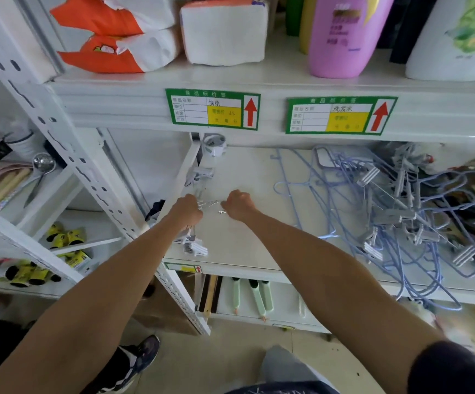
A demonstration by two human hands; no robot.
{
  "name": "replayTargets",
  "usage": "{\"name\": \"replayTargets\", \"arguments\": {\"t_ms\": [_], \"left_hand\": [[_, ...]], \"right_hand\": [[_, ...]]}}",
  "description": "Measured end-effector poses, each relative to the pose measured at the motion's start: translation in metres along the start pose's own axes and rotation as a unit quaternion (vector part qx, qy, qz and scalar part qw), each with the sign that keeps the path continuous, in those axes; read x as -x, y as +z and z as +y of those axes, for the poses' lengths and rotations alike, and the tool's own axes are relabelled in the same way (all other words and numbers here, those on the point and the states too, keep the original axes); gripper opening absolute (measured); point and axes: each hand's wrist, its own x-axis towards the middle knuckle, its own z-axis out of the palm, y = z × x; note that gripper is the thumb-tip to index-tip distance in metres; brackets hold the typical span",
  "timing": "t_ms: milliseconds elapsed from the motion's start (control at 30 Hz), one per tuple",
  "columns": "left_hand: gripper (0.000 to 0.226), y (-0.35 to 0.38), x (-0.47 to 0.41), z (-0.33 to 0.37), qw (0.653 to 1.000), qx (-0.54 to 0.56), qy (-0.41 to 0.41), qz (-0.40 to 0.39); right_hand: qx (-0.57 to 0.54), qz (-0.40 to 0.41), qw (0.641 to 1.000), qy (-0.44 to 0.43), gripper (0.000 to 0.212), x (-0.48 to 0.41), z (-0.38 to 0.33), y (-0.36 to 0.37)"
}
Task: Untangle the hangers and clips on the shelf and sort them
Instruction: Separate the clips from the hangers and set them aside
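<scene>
At the front left corner of the shelf [230, 245], a small bunch of grey clips [196, 248] is lying partly under the left forearm, apart from the mess. Just behind it the left hand [188, 210] and right hand [237, 204] are each curling into a fist, with a thin silvery wire piece [210, 204] spanning the short gap between them. It seems clamped at both ends, though the fingertips are facing away. Its long axis is running left to right, roughly parallel with the front edge.

This looks like the untangling step, with one piece being worked free. The next move probably calls for laying it with the clips on the left, then reaching right. There a tangle of blue hangers and clips [386, 200] is covering the right half from front edge to back, its wires mostly running front to back. Farther off, another clip [200, 175] is resting by the left edge, and a tape roll [215, 143] is sitting at the back left corner.
</scene>
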Motion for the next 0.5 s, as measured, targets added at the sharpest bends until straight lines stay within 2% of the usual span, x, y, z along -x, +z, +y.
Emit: {"name": "replayTargets", "arguments": {"t_ms": [167,367,500], "left_hand": [[0.032,0.005,0.006,0.000,1.000,-0.019,-0.004,-0.021],[0.035,-0.003,0.017,0.009,1.000,-0.023,0.010,-0.007],[0.051,-0.005,0.023,0.016,0.999,-0.036,0.007,0.020]], "right_hand": [[0.023,0.015,1.000,-0.003,0.034,0.009,0.010,-0.004],[0.029,0.047,0.998,0.003,0.032,0.024,0.021,-0.029],[0.006,0.074,0.997,0.001,0.029,0.047,0.026,-0.046]]}}
